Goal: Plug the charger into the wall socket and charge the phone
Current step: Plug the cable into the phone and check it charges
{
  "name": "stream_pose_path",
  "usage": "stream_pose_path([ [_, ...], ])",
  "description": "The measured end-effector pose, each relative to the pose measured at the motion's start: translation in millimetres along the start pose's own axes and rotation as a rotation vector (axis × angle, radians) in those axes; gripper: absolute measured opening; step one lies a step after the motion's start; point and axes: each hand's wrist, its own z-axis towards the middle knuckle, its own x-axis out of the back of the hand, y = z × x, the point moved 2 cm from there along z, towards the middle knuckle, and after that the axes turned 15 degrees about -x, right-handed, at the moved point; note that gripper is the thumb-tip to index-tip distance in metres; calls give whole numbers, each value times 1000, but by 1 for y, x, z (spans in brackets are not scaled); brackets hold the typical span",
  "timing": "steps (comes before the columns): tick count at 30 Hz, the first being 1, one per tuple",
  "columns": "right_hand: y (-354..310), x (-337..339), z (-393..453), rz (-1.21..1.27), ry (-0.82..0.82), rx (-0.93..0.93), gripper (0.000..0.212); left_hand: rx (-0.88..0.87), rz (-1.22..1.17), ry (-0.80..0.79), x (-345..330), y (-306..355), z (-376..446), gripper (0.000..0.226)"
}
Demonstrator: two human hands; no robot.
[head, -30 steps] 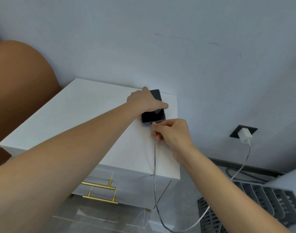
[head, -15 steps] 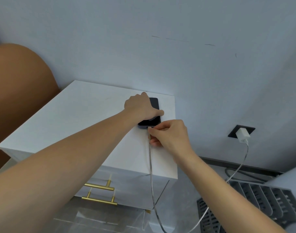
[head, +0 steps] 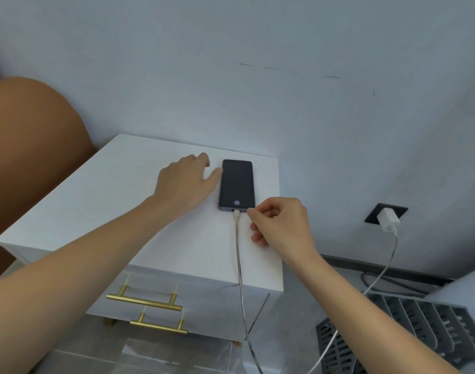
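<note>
Pale blue wall [head: 285, 49] fills the background, with a brown padded shape [head: 28, 157] at the left edge, perhaps a headboard; against the wall stands a white nightstand [head: 96, 201] with brass drawer handles [head: 144, 302], its flat top a stable place to leave a device; on the floor to the right lies a grey slatted rack [head: 419, 327]. On the nightstand's far right corner the phone [head: 237, 184] lies face up, a fingerprint icon lit near its lower edge, which suggests it has woken on taking power. The left hand [head: 188, 182] rests spread and loose just beside the phone's left edge, holding nothing, likely placed to steady it. The right hand [head: 279, 225] is half curled near the phone's bottom end, fingers pinched narrow but apparently off the plug. The cable [head: 240, 265] runs from the phone over the front edge, loops low, and rises to the charger [head: 387, 220], seated in the dark wall socket [head: 371, 217]; by these signs, the task looks essentially complete.
</note>
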Motion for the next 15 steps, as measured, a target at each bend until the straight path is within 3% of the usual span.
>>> stream_pose_path([
  [6,2,6,10,-22,127,111,26,-46,-24,90,0,-29,-42,29],
  [15,7,5,21,25,119,89,26,-45,37,84,4,-22,-47,19],
])
